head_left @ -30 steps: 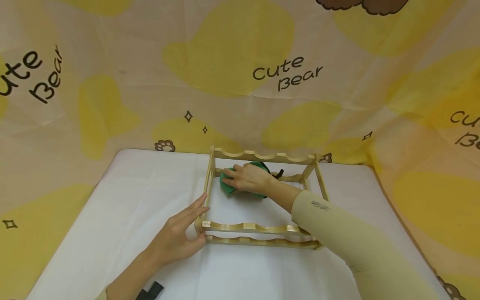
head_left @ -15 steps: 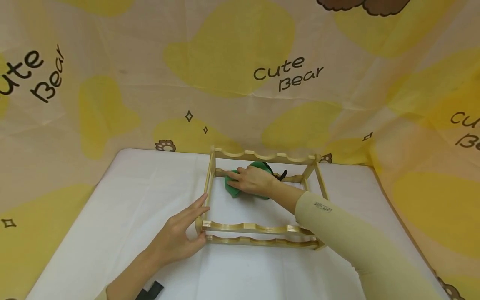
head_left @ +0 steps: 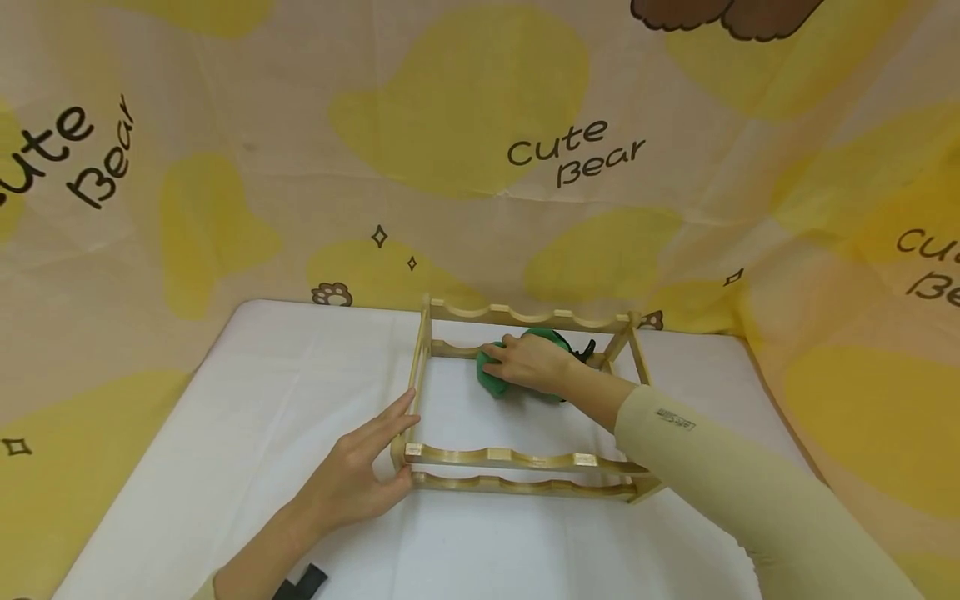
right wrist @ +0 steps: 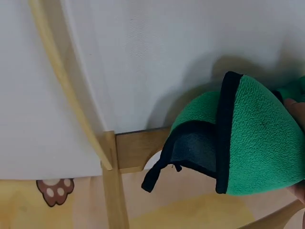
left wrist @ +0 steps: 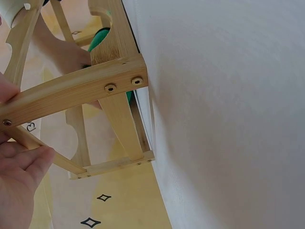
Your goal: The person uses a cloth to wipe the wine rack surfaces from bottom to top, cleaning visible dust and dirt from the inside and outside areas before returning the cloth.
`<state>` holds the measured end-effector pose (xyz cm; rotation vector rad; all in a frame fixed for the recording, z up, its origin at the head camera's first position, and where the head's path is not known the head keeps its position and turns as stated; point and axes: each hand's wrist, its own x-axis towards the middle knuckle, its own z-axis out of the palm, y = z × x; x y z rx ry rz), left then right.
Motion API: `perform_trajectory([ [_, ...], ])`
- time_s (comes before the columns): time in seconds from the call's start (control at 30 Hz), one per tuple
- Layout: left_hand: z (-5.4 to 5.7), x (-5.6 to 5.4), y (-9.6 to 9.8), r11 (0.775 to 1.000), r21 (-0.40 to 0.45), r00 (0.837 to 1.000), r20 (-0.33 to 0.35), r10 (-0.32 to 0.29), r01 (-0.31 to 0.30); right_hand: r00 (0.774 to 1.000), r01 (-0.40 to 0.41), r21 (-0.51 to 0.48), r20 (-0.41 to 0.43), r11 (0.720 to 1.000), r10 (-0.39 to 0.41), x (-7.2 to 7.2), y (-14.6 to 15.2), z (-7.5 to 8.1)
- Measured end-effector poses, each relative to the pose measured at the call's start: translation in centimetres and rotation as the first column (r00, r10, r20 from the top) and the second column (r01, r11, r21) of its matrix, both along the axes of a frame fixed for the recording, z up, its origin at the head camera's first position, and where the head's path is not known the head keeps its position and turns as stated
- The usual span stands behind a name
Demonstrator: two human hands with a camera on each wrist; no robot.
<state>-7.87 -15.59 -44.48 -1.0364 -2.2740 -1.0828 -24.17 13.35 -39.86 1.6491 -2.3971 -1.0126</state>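
A pale wooden rack (head_left: 498,457) with scalloped rails, like a wine rack, stands on the white table. My left hand (head_left: 352,471) holds its front left corner, thumb at the front post and fingers along the side rail. In the left wrist view, those fingers (left wrist: 28,164) are around the rack's side pieces. My right hand (head_left: 536,364) reaches inside the frame and grips a green fleecy cloth piece (head_left: 491,371), close over the table. The right wrist view shows the cloth's black edging, dark open pocket and black loop (right wrist: 151,180). The palm side of the right hand is hidden.
A printed yellow cloth backdrop (head_left: 450,125) stands behind and beside the white table (head_left: 300,358). A black object (head_left: 303,581) lies under the left forearm at the front edge. The right sleeve (head_left: 720,450) passes over the rack's front right corner.
My right hand has moved to the right inside the rack with the green cloth piece. My left hand stays at the rack's front left corner.
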Motion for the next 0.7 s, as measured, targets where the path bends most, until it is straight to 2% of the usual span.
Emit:
perform_trajectory([
  [0.23,-0.1,0.0,0.0,1.000,0.001,1.000,-0.005,0.002,-0.002,1.000,0.018,-0.009,0.012,1.000,-0.018,0.1,0.8,0.3],
  [0.47,0.0,0.0,0.1,1.000,0.001,1.000,-0.006,0.004,-0.004,1.000,-0.018,-0.046,0.002,0.999,0.018,0.1,0.6,0.1],
  [0.7,0.1,0.1,0.1,1.000,-0.002,1.000,-0.019,0.007,-0.007,0.998,-0.059,-0.066,-0.023,0.996,0.057,0.1,-0.9,-0.4],
])
